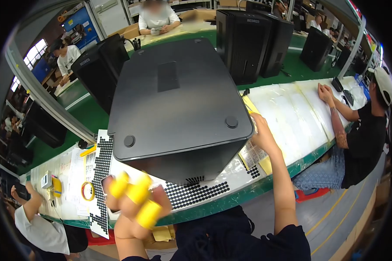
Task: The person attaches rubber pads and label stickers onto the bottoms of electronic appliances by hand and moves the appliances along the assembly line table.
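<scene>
A large black computer case [178, 104] lies in front of me with its footed panel facing up. Round black feet sit near its corners, among them a near-left foot [129, 141] and a near-right foot [231, 122]. My right hand [262, 134] grips the case's right side, its fingertips partly hidden at the edge. Yellow covers wrap several fingers of my left hand [137, 200], which hovers before the case's near-left corner, smeared by motion. Close to that hand are a sheet of black round pads [101, 174] and a second pad sheet [196, 193], partly under the case.
A roll of yellow tape [87, 191] lies at the left. Several black cases stand on the green conveyor [87, 117] beyond. A person in black [365, 139] sits at the right, another in white [43, 226] at the left. A metal post [52, 95] rises left.
</scene>
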Demonstrator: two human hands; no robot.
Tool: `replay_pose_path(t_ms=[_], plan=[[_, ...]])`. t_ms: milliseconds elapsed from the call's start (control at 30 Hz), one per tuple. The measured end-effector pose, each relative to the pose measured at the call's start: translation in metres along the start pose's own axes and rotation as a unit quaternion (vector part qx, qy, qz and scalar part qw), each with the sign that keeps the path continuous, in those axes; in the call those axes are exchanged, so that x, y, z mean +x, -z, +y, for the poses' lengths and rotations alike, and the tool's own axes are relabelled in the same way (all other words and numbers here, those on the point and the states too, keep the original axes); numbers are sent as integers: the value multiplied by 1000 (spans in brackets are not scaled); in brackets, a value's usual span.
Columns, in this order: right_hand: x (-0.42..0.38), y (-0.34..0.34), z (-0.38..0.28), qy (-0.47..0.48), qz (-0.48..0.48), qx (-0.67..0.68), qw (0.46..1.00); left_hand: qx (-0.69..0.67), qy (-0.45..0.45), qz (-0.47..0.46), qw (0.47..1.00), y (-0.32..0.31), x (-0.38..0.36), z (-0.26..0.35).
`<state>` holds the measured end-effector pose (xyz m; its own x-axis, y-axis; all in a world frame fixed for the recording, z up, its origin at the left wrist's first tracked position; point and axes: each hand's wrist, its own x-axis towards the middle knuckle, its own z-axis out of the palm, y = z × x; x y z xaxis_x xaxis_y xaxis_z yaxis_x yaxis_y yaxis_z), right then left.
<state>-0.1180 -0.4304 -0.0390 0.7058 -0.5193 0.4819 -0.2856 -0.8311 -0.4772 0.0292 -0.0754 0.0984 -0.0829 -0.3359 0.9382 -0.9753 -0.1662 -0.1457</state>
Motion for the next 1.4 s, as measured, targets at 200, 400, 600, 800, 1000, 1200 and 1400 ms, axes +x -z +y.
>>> replay_pose_path(t_ms=[200,400,600,800,1000,1200,1400], plan=[[14,-18,-23,89,-57,-19,994,-270,-90,-103,953,-40,-33,58],[18,-37,-21,106,-28,17,994,-349,14,-205,914,-72,-72,96],[10,-25,-28,125,-10,79,989,-362,114,-224,898,-79,-93,102],[6,-19,-27,62,-46,119,990,-369,168,-225,886,-76,-112,103],[5,-6,-37,-57,-103,132,984,-368,204,-212,882,-72,-120,107],[23,-12,-22,-11,-195,83,977,-366,218,-209,880,-69,-120,111],[38,6,-46,-33,-270,46,961,-366,222,-219,877,-66,-124,112]])
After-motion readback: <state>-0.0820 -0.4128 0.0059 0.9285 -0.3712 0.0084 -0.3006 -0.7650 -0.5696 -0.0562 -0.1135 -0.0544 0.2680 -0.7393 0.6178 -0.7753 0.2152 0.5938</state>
